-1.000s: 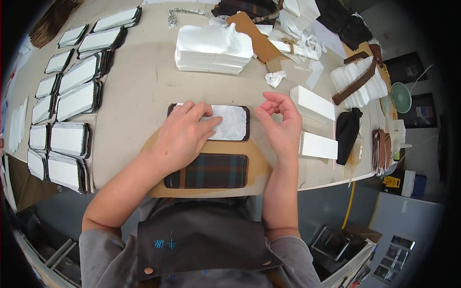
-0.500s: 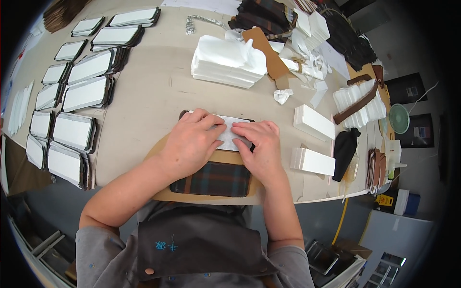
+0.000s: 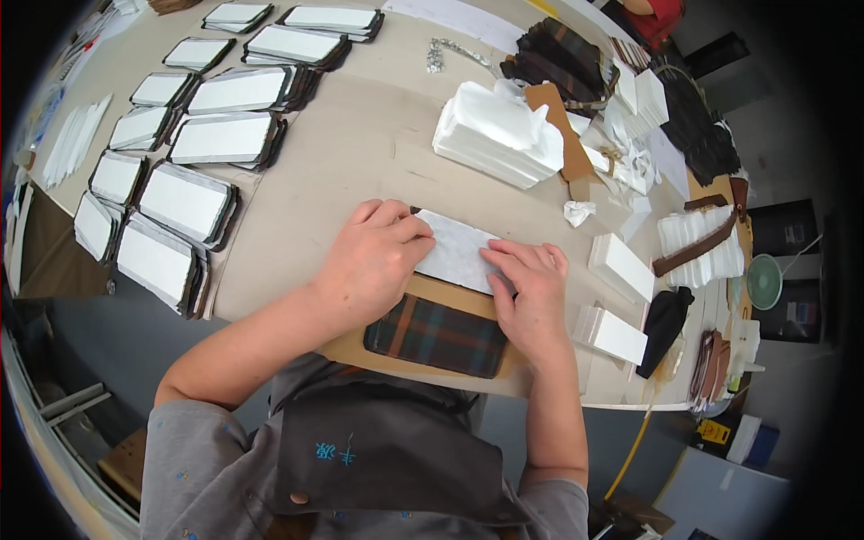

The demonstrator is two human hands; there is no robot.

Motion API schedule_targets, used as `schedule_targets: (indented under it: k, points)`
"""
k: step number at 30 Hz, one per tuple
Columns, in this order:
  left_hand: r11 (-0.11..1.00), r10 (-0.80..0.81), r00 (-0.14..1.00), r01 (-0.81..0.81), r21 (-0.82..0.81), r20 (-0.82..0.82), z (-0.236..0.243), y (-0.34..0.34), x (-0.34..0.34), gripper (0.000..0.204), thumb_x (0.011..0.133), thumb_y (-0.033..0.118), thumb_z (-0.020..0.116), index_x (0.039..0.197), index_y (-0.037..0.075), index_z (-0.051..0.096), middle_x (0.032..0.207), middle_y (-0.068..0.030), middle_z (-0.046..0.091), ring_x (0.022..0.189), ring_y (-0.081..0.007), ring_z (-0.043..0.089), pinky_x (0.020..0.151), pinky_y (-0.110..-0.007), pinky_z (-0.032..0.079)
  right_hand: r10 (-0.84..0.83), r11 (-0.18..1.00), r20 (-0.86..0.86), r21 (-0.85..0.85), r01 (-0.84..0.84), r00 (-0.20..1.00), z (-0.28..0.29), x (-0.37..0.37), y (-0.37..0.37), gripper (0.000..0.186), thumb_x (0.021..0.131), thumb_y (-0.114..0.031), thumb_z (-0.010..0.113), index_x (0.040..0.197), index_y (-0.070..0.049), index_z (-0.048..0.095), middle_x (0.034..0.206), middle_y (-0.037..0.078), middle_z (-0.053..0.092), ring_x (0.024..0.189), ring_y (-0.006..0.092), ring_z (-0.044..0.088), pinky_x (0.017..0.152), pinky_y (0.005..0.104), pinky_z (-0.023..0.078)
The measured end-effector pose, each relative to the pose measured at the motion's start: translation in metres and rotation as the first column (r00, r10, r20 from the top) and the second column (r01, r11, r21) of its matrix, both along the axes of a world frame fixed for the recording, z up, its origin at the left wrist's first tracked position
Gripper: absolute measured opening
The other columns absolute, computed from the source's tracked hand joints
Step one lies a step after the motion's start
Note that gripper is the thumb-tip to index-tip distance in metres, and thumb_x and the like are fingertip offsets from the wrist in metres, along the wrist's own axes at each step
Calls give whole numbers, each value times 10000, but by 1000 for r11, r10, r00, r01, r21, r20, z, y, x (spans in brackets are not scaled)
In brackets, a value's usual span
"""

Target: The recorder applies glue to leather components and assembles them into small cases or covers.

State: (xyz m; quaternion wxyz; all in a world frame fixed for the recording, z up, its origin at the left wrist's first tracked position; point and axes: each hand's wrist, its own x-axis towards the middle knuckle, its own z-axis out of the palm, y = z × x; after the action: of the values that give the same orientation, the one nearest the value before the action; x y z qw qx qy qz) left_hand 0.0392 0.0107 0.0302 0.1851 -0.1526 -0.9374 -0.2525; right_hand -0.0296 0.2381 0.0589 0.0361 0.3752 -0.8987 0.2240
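A white-faced fabric panel [image 3: 457, 254] with dark edges lies in front of me. My left hand [image 3: 371, 261] is closed at its left end, fingers bent and thumb pressed in near the corner. At the right end my right hand [image 3: 533, 292] has its fingertips on the white face and its thumb by the near edge. Closer to me lies a dark plaid fabric panel [image 3: 436, 333], untouched. Beneath both is a tan board [image 3: 351, 346], partly covered by my left forearm.
Stacks of dark-edged white panels [image 3: 189, 202] stand in rows at left. A tall white sheet stack [image 3: 498, 135] sits beyond my hands. At right are white block stacks [image 3: 621, 267], a black cloth pouch [image 3: 664, 331] and a brown strap [image 3: 697, 247]. Another person's red sleeve [image 3: 659, 20] shows far right.
The view has swung, so the table contents appear shifted right. My hands have moved apart along the white-faced panel, baring more of its middle. The plaid panel still lies on the board.
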Motion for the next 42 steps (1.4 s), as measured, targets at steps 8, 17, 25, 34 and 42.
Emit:
schedule_targets:
  k: [8, 17, 25, 34, 42]
  points:
    - [992, 47, 998, -50, 112, 29, 7, -17, -4, 234, 790, -2, 637, 1012, 27, 708, 1085, -39, 677, 1055, -264, 569, 986, -405, 395, -29, 994, 8, -101, 30, 1000, 12, -4, 0, 274, 745, -9, 724, 1010, -75, 719, 1105, 37, 697, 1036, 246, 594, 1064, 442, 333]
    - [948, -34, 978, 97, -303, 206, 4, 13, -4, 532, 991, 290, 515, 1381, -69, 471, 1482, -174, 452, 1460, -269, 306, 1218, -478, 157, 30, 998, -9, -52, -31, 999, -3, 2, -28, 242, 776, -48, 712, 1017, -72, 696, 1088, 44, 685, 1034, 241, 609, 1051, 462, 345]
    - [928, 30, 979, 48, -368, 203, 11, -5, 4, 555, 1001, 336, 497, 1391, -57, 467, 1529, -170, 390, 1482, -265, 258, 1226, -475, 128, -76, 993, -57, 88, 81, 995, 8, -3, 22, 248, 769, -49, 716, 1014, -82, 702, 1070, 34, 699, 1039, 240, 601, 1037, 446, 351]
    - [941, -170, 953, 232, -244, 250, 22, 30, 2, 616, 1002, 400, 493, 1416, -53, 439, 1547, -173, 360, 1473, -278, 276, 1211, -459, 192, -222, 947, 70, -225, 232, 973, 1, -19, 23, 211, 757, -23, 695, 951, -104, 717, 971, 30, 714, 955, 246, 613, 964, 397, 382]
    - [878, -58, 979, 143, -457, 196, 20, 26, 7, 701, 978, 512, 483, 1397, -50, 464, 1509, -188, 416, 1462, -289, 298, 1211, -453, 189, -88, 982, -136, 156, 109, 987, 0, -9, 14, 245, 757, -38, 702, 991, -108, 732, 974, 32, 705, 991, 244, 600, 960, 408, 391]
